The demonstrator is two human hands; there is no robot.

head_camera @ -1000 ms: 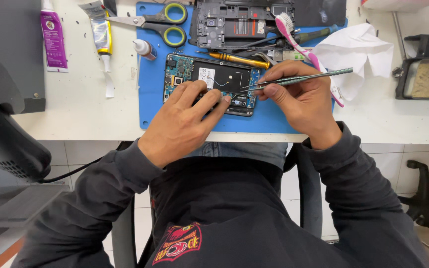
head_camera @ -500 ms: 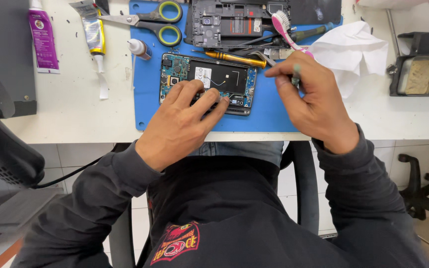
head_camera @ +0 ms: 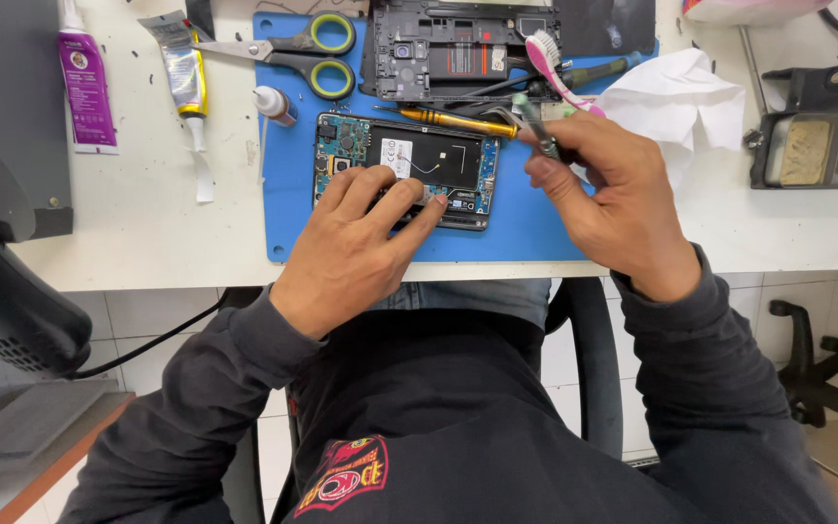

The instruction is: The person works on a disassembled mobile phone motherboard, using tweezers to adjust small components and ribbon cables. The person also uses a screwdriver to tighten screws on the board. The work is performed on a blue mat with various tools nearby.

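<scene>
Opened phone: the opened phone lies flat on the blue mat, its board and dark inner plate facing up, at the middle of the counter; it has not shifted on the mat since the earlier frames.
Left hand: the left hand presses on the phone's near edge, fingers spread flat across it and gripping nothing, the same hold as a second ago.
Right hand: the right hand sits at 3 o'clock of the phone, fingers closed around the tweezers.
Change in tweezers: a second ago they lay almost level, pointing toward the phone's right edge; now they stand steeply and show only just above the fingers, clear of the phone.
Screwdriver: a yellow-handled screwdriver lies along the phone's far edge, at 12 o'clock.
Frame part: a dark phone frame rests further out at 12 o'clock.
Toothbrush: a pink toothbrush lies at 1 o'clock.
Scissors: green-handled scissors lie at 11 o'clock.
Tissue: crumpled white tissue is at 2 o'clock, off the mat's right edge.
Glue tubes: two tubes lie at 10 o'clock on the bare counter.
</scene>
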